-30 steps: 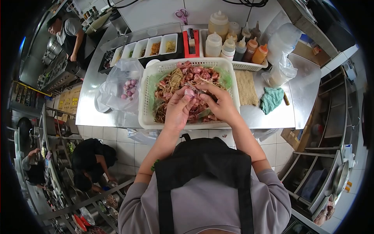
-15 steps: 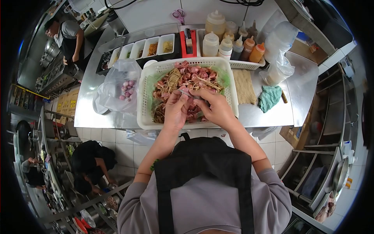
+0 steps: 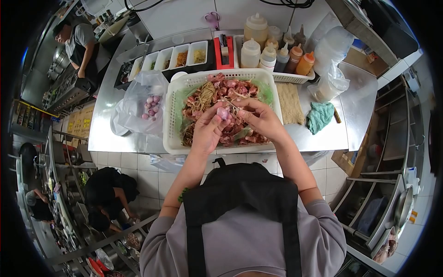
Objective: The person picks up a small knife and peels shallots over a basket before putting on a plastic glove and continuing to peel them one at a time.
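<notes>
My left hand [image 3: 207, 128] pinches a small, pale purple shallot [image 3: 223, 113] between thumb and fingers. Close beside it, my right hand [image 3: 259, 119] has its fingers pressed together around something slim, perhaps a small blade, mostly hidden. Both hands are above a white plastic basket [image 3: 169, 120] lined with a green bag [image 3: 266, 93]. Unpeeled shallots [image 3: 233, 86] with papery red skins and dry stringy roots [image 3: 207, 95] fill it. Left of the basket, a clear plastic bag [image 3: 134, 94] holds several smooth purple shallots [image 3: 151, 107].
Behind the basket are a tray of ingredient tubs [image 3: 181, 56], a red-framed holder [image 3: 224, 51] and squeeze bottles [image 3: 268, 57]. A brown cloth [image 3: 289, 102] and a green cloth [image 3: 320, 116] lie right. Co-workers [image 3: 85, 51] are at the left.
My hands have drawn slightly apart, and the shallot in my left hand now shows more plainly. My right hand has shifted right. The co-worker at upper left has moved an arm.
</notes>
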Demonstrator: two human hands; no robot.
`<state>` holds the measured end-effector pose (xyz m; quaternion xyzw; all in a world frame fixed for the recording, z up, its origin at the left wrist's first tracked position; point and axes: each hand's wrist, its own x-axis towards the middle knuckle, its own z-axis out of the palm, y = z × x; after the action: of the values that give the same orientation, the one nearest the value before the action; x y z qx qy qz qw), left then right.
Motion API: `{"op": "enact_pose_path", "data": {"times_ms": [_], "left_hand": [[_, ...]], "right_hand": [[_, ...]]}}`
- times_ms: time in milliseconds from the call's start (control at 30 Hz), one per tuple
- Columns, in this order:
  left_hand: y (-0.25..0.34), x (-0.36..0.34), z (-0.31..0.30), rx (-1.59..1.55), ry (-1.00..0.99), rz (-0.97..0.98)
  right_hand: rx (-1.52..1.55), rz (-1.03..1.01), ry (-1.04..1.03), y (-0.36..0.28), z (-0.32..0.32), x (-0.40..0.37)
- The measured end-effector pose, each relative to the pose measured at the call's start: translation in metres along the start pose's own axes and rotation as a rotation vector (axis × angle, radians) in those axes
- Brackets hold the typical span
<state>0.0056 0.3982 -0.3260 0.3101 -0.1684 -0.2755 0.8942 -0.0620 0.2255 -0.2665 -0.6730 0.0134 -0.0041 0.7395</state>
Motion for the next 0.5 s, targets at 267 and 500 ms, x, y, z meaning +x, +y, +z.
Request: {"op": "enact_pose_path", "data": {"times_ms": [267,500], "left_hand": [[0.000,0.002,-0.009,-0.038,0.050,0.004],[-0.001,0.002,0.002,-0.025,0.142,0.062]], "right_hand": [[-0.344,-0.268,0.105,0.005,0.004,0.000],[-0.405,-0.286,-0.019,-0.003,0.018,-0.007]]}}
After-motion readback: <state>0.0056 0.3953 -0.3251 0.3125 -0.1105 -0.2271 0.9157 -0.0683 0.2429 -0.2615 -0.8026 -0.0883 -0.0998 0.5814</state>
